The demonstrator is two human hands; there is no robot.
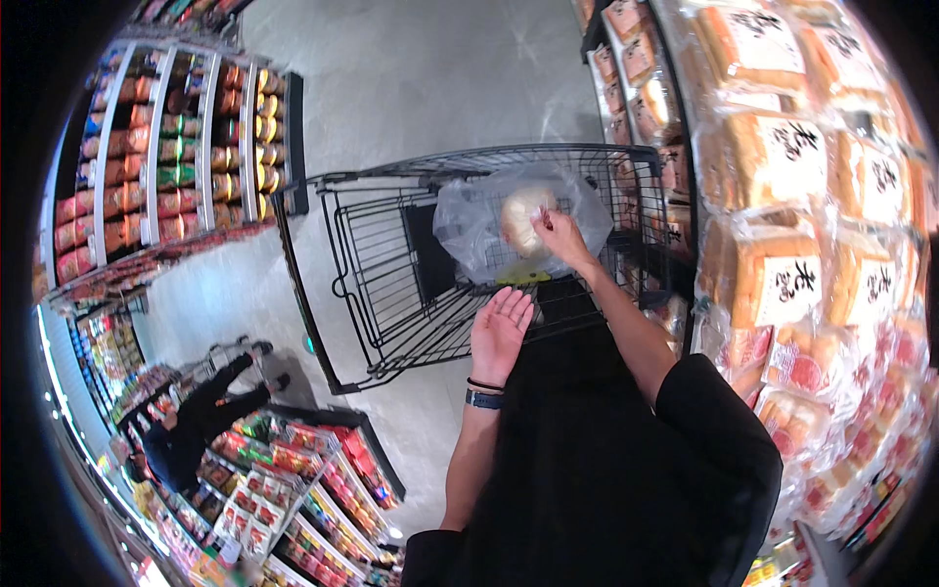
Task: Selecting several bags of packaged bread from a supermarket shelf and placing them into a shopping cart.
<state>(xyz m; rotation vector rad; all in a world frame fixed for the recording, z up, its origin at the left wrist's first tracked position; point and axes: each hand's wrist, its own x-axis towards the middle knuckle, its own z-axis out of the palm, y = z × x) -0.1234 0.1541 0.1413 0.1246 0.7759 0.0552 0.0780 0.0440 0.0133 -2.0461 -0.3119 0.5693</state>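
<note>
A black wire shopping cart point(411, 337) stands in front of me. Inside it lies a clear plastic bag point(469, 220), and a round, pale bun-like item in a wrapper point(522, 220) rests in or on the bag. My right hand point(563, 238) reaches over the cart, its fingers closed on the wrapped item's edge near something small and dark red. My left hand point(502, 326), palm up with its fingers apart, is at the cart's near side and holds nothing. A yellow-green piece point(523, 278) shows at the near edge of the bag. The dark child-seat panel point(428, 253) sits left of it.
Packaged bread loaves point(777, 158) are stacked closely along the right, beside the cart's end. Shelves of packaged goods point(165, 158) stand at the left, with another display point(293, 477) lower down. A person in dark clothes point(183, 433) is by another cart at the lower left.
</note>
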